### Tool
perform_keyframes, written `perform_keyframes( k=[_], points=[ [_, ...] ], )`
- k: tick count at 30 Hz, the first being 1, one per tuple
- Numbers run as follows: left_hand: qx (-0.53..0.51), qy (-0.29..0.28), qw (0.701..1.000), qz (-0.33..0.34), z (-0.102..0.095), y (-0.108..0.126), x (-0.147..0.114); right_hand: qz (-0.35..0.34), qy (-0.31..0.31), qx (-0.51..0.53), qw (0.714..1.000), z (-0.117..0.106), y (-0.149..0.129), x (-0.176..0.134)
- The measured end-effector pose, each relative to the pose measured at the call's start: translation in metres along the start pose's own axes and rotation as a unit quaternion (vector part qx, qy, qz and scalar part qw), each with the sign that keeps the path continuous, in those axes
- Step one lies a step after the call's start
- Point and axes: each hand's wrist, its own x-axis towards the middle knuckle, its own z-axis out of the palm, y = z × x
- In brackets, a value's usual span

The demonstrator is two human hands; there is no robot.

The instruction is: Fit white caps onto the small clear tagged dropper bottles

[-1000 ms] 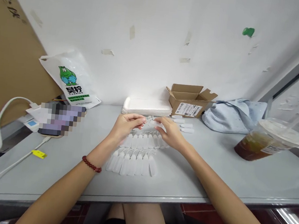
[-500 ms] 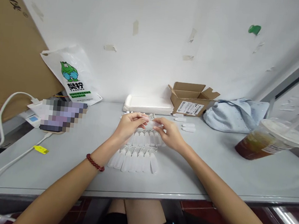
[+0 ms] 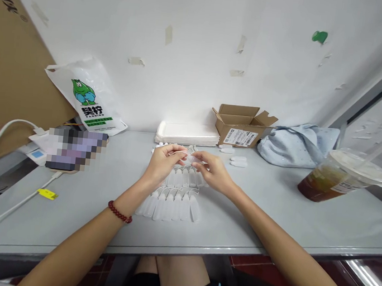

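Left hand (image 3: 166, 159), fingertips pinched on a white string (image 3: 178, 152); right hand (image 3: 212, 170), thumb and forefinger closed on a translucent tag (image 3: 194, 159), above the desk (image 3: 225, 233). Strung tags (image 3: 176, 207): two rows, apparently done; loose tags (image 3: 238, 164): four, seemingly unstrung, near the cardboard box (image 3: 241, 137). Versus the earlier frame: string newly visible across left fingers.

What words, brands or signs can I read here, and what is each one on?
"FANNING", under two large Chinese characters, on the white plastic bag; the print on its green strips is too small to read.
"®", after Chinese characters cut off by the picture edge, on the large cardboard box.
Too small or blurred to read: the small open box's label, the cup's label and the yellow tag.
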Motion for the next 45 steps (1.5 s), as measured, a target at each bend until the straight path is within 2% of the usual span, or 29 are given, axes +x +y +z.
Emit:
perform_keyframes(
  k=[4,8,12,17,23,28,37,41,45],
  points=[
    [0.053,0.010,0.998,0.032,0.001,-0.002,0.000,0.027,-0.003,0.058,0.998,0.002,0.000,0.000],
    [0.073,-0.013,0.997,0.033,0.002,-0.002,-0.001,0.035,0.001,0.105,0.994,0.002,0.000,-0.001],
    [0.076,-0.034,0.996,0.019,0.001,-0.002,-0.003,0.026,-0.009,0.104,0.994,0.000,-0.003,-0.001],
    [0.129,-0.057,0.988,0.064,0.000,0.000,-0.005,0.028,-0.013,0.113,0.993,-0.001,-0.007,-0.001],
    [0.150,-0.038,0.982,0.105,0.002,0.001,-0.007,0.030,-0.010,0.122,0.992,-0.002,-0.010,-0.002],
    [0.134,-0.076,0.985,0.079,0.001,0.004,-0.006,0.031,0.002,0.130,0.991,-0.002,-0.011,-0.003],
    [0.177,-0.116,0.971,0.109,-0.003,0.001,-0.003,0.055,0.015,0.159,0.986,-0.001,-0.012,-0.002],
    [0.189,-0.114,0.968,0.115,-0.004,0.000,-0.002,0.104,-0.001,0.229,0.968,-0.004,-0.013,0.000],
    [0.226,-0.078,0.961,0.140,-0.002,0.000,-0.005,0.113,-0.036,0.252,0.960,-0.007,-0.013,0.002]
  ],
)
